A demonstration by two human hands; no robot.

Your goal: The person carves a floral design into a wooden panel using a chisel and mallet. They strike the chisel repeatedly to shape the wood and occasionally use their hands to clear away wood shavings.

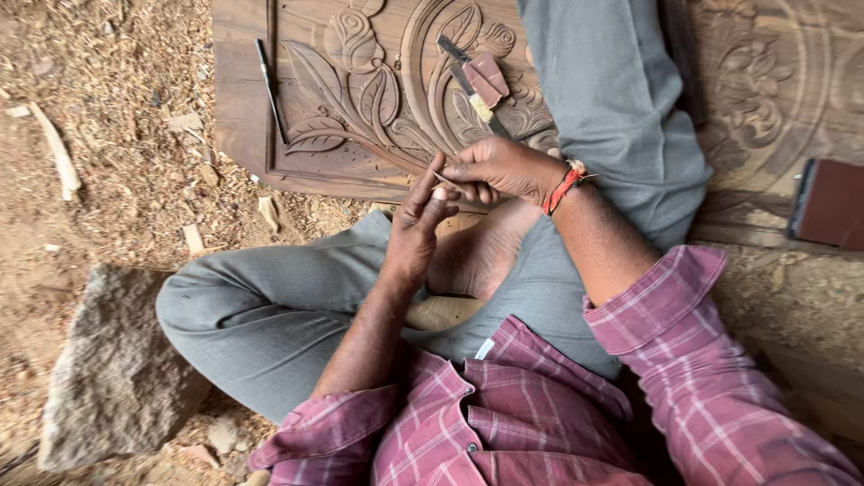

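A person in a plaid shirt (504,423) and grey trousers (270,315) sat cross-legged on the ground, seen from above. Both hands met just above the bare foot (477,256). The left hand (416,229) had its fingers curled, thumb and forefinger tips pressed against a thin sliver (443,178), too small to identify. The right hand (504,169), with a red thread (565,186) at its wrist, was clenched around the same sliver from the other side.

Just beyond the hands lay the carved panel (360,99), its leaves and buds already cut deep and clean; the carving there looked largely finished, though the bottom edge seemed plainer. A chisel (472,85) and a pencil (270,85) rested untouched on it. To the right lay another carved panel (765,81) and a dark block (828,202). A stone (112,369) sat at left among wood chips (135,162).
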